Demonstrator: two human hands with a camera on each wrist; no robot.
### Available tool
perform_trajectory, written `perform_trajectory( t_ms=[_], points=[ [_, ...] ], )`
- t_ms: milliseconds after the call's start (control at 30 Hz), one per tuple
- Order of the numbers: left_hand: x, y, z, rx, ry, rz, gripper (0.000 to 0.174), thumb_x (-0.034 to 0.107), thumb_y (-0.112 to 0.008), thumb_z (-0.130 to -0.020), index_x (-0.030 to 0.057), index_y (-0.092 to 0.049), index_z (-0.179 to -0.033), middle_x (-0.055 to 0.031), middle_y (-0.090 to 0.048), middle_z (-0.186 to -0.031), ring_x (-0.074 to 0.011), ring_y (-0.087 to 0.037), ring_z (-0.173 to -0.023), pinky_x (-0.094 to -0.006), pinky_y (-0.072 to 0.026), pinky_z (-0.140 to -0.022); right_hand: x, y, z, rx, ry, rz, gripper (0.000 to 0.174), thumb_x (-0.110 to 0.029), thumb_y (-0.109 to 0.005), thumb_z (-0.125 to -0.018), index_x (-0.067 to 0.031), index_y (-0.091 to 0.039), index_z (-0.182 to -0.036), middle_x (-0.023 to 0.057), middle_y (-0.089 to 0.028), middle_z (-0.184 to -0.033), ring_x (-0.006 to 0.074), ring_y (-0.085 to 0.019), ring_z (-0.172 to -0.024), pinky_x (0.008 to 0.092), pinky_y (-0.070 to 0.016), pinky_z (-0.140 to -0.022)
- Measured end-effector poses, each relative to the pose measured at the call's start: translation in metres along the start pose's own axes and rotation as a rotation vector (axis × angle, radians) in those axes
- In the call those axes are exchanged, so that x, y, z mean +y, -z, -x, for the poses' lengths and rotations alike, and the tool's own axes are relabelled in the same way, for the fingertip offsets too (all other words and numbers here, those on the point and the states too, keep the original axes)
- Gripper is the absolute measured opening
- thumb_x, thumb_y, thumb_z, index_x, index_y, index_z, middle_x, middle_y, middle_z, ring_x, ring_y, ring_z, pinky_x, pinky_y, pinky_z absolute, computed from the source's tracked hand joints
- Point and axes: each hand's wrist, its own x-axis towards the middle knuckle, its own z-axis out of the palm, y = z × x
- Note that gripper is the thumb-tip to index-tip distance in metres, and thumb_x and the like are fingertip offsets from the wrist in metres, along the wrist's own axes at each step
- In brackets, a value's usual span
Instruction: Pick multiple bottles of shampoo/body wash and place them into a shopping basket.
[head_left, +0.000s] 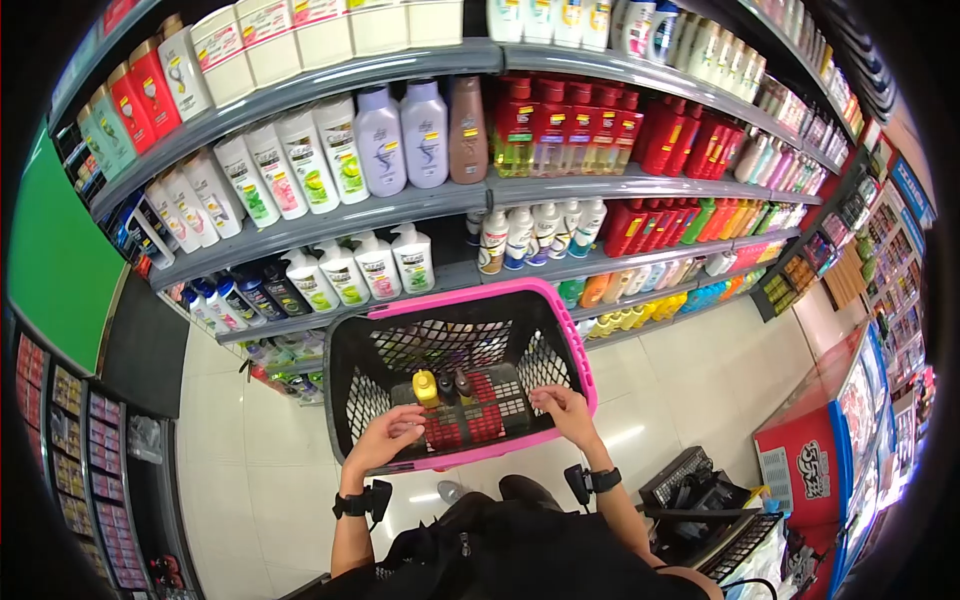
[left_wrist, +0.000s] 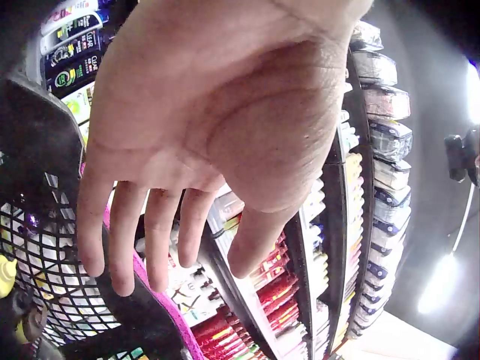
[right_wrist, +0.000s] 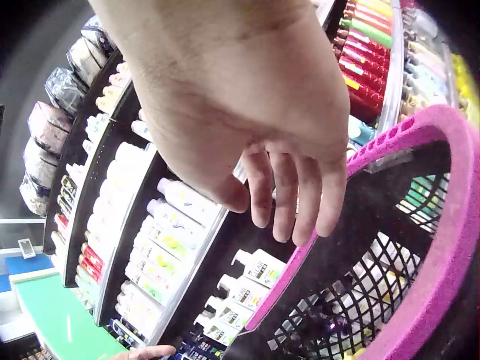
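My left hand (left_wrist: 206, 142) shows its palm, fingers loose and slightly spread. Behind them runs the pink edge (left_wrist: 161, 295) of a black mesh basket (left_wrist: 139, 324); a yellow bottle (left_wrist: 7, 274) shows at far left, partly cut off. Beyond, red bottles (left_wrist: 277, 295) line a shelf, and a lamp (left_wrist: 438, 285) glows at right.

Reaches forward with left forearm (head_left: 352, 545) and right forearm (head_left: 622, 515), well apart. Angles the left hand (head_left: 388, 438) and the right hand (head_left: 566, 414) inward, with a gap between them. Extends the left fingers (left_wrist: 124, 247) nearly straight, slightly spread, with the left thumb (left_wrist: 257, 238) standing off from them. Curves the right fingers (right_wrist: 284, 199) loosely, relaxed and side by side, with the right thumb (right_wrist: 232, 195) apart from them.
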Motion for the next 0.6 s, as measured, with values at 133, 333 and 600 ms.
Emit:
perform_trajectory(
  t_ms=[133,333,600],
  points=[
    [0.002,-0.037,-0.004,-0.009,-0.024,-0.025,0.037,0.012,-0.066,-0.089,0.0021,-0.055,-0.123,-0.0053,-0.063,-0.107,-0.0095,-0.060,-0.090,-0.0244,-0.0488,-0.082,0.003,0.031,0.029,0.071,0.035,-0.017,0.022,-0.013,-0.056,-0.094,0.0053,-0.063,-0.106,0.0107,-0.069,-0.092,0.0145,-0.066,-0.086,0.0259,-0.0511,-0.079],
    [0.010,-0.113,-0.019,-0.140,-0.003,-0.173,0.046,0.019,-0.069,-0.086,0.0010,-0.051,-0.125,-0.0086,-0.063,-0.105,-0.0137,-0.061,-0.092,-0.0275,-0.0503,-0.080,0.019,0.098,0.094,0.276,0.054,0.020,0.021,-0.012,-0.057,-0.093,0.0049,-0.065,-0.103,0.0094,-0.070,-0.091,0.0121,-0.065,-0.085,0.0249,-0.0499,-0.076],
    [0.044,-0.244,-0.061,-0.385,0.023,-0.391,0.059,0.028,-0.071,-0.085,0.0064,-0.046,-0.133,-0.0144,-0.061,-0.114,-0.0205,-0.061,-0.100,-0.0329,-0.0496,-0.087,0.059,0.194,0.175,0.325,-0.077,-0.129,0.020,-0.010,-0.057,-0.094,0.0050,-0.062,-0.106,0.0085,-0.068,-0.095,0.0129,-0.063,-0.089,0.0258,-0.0497,-0.082]
  ],
)
